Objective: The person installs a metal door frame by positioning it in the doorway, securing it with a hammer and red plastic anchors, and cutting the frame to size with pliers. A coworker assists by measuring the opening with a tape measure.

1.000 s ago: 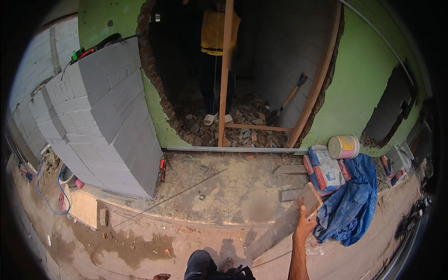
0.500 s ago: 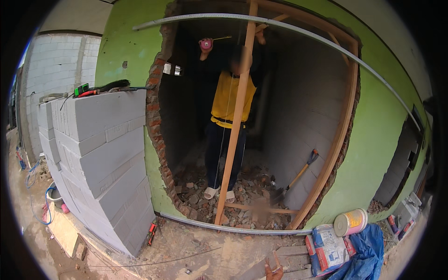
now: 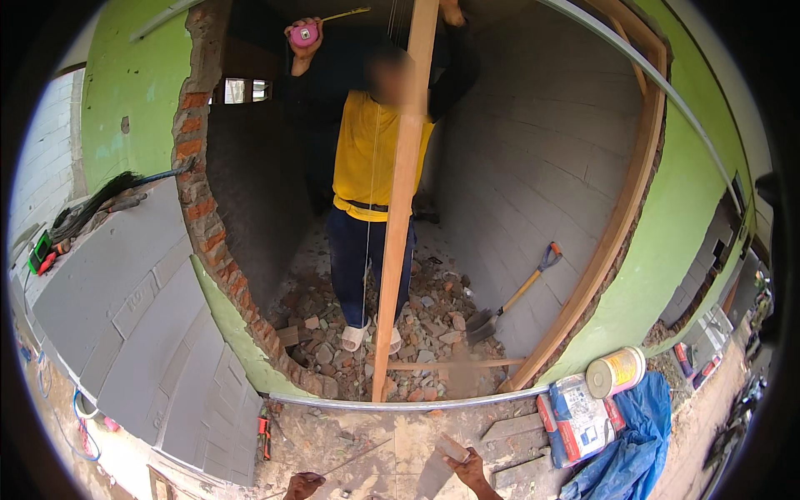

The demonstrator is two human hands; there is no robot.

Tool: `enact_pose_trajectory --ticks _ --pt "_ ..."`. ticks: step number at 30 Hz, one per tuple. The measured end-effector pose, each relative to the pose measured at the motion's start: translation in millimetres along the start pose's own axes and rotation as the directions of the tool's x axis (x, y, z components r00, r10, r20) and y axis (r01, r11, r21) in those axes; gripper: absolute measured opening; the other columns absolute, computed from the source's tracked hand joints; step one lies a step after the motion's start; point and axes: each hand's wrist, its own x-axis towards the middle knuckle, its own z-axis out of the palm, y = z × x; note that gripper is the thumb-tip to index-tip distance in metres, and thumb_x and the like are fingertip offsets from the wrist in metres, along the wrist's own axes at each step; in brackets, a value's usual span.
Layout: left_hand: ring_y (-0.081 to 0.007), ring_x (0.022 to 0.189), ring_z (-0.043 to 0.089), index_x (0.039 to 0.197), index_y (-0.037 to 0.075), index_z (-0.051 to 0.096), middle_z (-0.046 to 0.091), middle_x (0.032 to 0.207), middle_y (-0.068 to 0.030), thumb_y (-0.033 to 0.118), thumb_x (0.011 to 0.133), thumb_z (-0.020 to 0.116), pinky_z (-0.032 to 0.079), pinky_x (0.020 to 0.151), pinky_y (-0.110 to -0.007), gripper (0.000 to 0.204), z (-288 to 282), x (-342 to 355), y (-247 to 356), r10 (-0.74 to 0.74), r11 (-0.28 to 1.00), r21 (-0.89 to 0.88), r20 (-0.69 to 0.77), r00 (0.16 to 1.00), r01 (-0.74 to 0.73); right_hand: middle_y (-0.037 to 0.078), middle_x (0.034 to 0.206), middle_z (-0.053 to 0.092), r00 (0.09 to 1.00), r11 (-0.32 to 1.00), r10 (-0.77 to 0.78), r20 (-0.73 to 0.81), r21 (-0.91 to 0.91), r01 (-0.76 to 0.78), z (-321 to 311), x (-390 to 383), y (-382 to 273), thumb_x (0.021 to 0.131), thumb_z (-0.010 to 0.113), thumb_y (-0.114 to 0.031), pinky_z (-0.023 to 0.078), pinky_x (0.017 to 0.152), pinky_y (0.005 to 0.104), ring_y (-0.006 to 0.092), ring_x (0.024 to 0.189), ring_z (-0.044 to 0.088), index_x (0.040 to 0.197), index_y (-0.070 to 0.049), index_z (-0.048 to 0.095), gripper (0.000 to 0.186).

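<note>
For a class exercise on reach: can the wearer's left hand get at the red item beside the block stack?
Probably yes, by stooping: the red item lies uncovered beside the block stack, with nothing visible blocking the left hand.

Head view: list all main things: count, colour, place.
Block stack: one, grey, left
Wall: one, green, both sides
Wooden frame: one, brown, centre to right
Co-worker: one, yellow top, centre
Tape measure: one, pink, upper left
Shovel: one, orange grip, centre right
Rubble: one heap, brownish, centre
Bucket: one, whitish, right
Tarpaulin: one, blue, beside bucket
Sacks: count unclear, multicoloured, right
Board: one, brown, bottom centre
Left hand: one, bare, bottom
Right hand: one, bare, holding board
</note>
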Motion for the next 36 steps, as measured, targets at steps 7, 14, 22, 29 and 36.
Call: enact_pose_trajectory --ticks 7,14,22,29,36 --pt "-0.0300 0.114 0.067 0.130 0.013 0.066 0.067 0.128 -0.0154 0.021 0.084 0.081 0.054 0.097 -0.037 0.049 75.8 12.4 272.1 0.136 0.951 0.215 0.356 0.924 -0.223 0.014 0.102 0.066 0.891 0.888 0.048 0.451 -0.428 0.168 34.6 -10.7 -165.0 0.082 0.084 -0.028 0.052 0.087 0.0359 0.0291 0.098 0.065 0.104 0.000 0.073 0.037" --pt "-0.0362 0.112 0.066 0.126 0.010 0.067 0.069 0.119 -0.0179 0.015 0.080 0.082 0.053 0.098 -0.042 0.049 113.6 -6.8 308.3 0.304 0.831 0.327 0.411 0.860 -0.450 0.004 0.093 0.065 0.766 0.874 -0.142 0.627 -0.283 0.394 82.9 2.3 -102.8 0.077 0.085 -0.019 0.047 0.087 0.0399 0.0235 0.095 0.060 0.115 -0.020 0.078 0.039" --pt "-0.0385 0.093 0.071 0.109 0.005 0.073 0.073 0.100 -0.0188 0.009 0.086 0.072 0.057 0.081 -0.045 0.023 143.9 28.0 204.6 0.261 0.791 0.493 0.264 0.928 -0.363 0.020 0.127 0.052 0.820 0.813 0.225 0.527 -0.565 0.140 70.7 30.1 -23.4 0.070 0.085 -0.016 0.046 0.104 0.0486 0.0432 0.120 0.053 0.148 -0.017 0.051 0.085" --pt "-0.0374 0.093 0.071 0.109 0.001 0.073 0.073 0.101 -0.0206 0.007 0.079 0.078 0.056 0.083 -0.044 0.031 164.2 63.4 195.7 0.164 0.849 0.463 0.231 0.959 -0.256 0.019 0.126 0.062 0.845 0.708 0.482 0.230 -0.670 -0.222 -118.2 49.7 30.4 0.083 0.075 -0.030 0.052 0.100 0.0479 0.0389 0.120 0.060 0.137 -0.017 0.062 0.057" --pt "-0.0402 0.095 0.070 0.114 -0.002 0.071 0.072 0.103 -0.0228 0.009 0.082 0.074 0.054 0.086 -0.046 0.034 227.9 129.6 234.6 0.150 0.671 0.637 0.385 0.911 -0.380 0.022 0.107 0.073 0.650 0.556 0.580 -0.492 -0.344 -0.757 -304.6 -83.6 98.5 0.091 0.067 -0.046 0.054 0.094 0.0476 0.0401 0.107 0.068 0.112 -0.009 0.075 0.044"
